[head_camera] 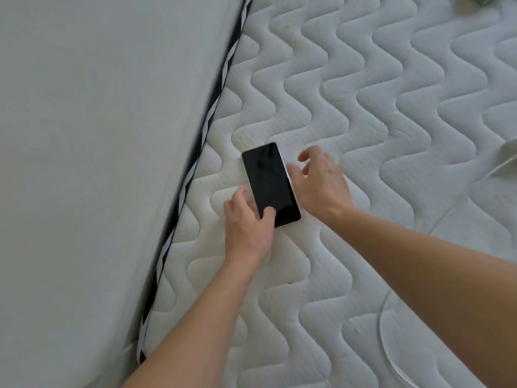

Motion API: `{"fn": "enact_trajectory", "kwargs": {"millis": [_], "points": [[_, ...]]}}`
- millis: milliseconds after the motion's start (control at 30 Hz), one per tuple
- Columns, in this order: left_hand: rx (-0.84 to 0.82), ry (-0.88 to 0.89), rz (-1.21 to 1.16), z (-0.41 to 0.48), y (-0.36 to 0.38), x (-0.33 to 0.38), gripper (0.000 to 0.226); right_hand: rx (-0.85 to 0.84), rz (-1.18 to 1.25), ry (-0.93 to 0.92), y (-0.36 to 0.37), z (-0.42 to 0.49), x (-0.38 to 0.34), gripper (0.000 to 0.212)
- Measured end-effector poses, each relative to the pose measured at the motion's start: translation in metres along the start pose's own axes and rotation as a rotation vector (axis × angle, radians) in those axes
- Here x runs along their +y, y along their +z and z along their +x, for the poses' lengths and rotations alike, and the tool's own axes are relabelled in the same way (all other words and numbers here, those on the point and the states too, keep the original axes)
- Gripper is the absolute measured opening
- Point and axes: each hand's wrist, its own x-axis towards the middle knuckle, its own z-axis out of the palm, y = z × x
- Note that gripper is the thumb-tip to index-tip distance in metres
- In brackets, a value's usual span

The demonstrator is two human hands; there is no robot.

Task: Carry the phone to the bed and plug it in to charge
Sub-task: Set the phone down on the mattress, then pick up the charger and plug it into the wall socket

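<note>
A phone (pixel 270 183) with a dark screen and a pale case lies face up on the white quilted mattress (pixel 363 93) of the bed. My left hand (pixel 247 222) grips its lower left corner, thumb on the screen and fingers along the left edge. My right hand (pixel 319 182) hovers at the phone's right edge with fingers spread; a fingertip touches the side. A white charging cable (pixel 387 340) curves over the mattress at lower right, partly hidden by my right forearm. Its plug end is not visible.
A black-and-white striped band (pixel 207 127) edges the mattress on the left, against a plain pale surface (pixel 98 163). A white object with a cord (pixel 503 161) sits at the right edge. Something green (pixel 481 0) shows at the top right.
</note>
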Motion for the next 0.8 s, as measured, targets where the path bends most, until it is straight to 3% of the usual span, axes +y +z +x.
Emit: {"fn": "enact_trajectory", "kwargs": {"millis": [167, 300, 433, 500, 600, 800], "points": [[0.137, 0.305, 0.419, -0.033, 0.028, 0.034, 0.057, 0.059, -0.01, -0.04, -0.07, -0.016, 0.051, 0.03], [-0.057, 0.538, 0.511, -0.053, 0.076, 0.058, 0.053, 0.125, -0.106, 0.019, -0.133, -0.034, 0.115, 0.033], [-0.213, 0.68, 0.7, -0.056, 0.127, 0.077, 0.07, 0.144, -0.451, -0.03, -0.189, -0.055, 0.173, 0.042], [-0.242, 0.7, 0.835, -0.048, 0.146, 0.085, 0.081, 0.121, -0.553, -0.042, -0.211, -0.06, 0.195, 0.047], [-0.268, 0.593, 0.955, -0.037, 0.163, 0.086, 0.095, 0.086, -0.61, -0.002, -0.234, -0.059, 0.22, 0.055], [-0.252, 0.534, 1.023, -0.032, 0.18, 0.082, 0.105, 0.197, -0.285, 0.133, -0.245, -0.028, 0.234, 0.054]]}}
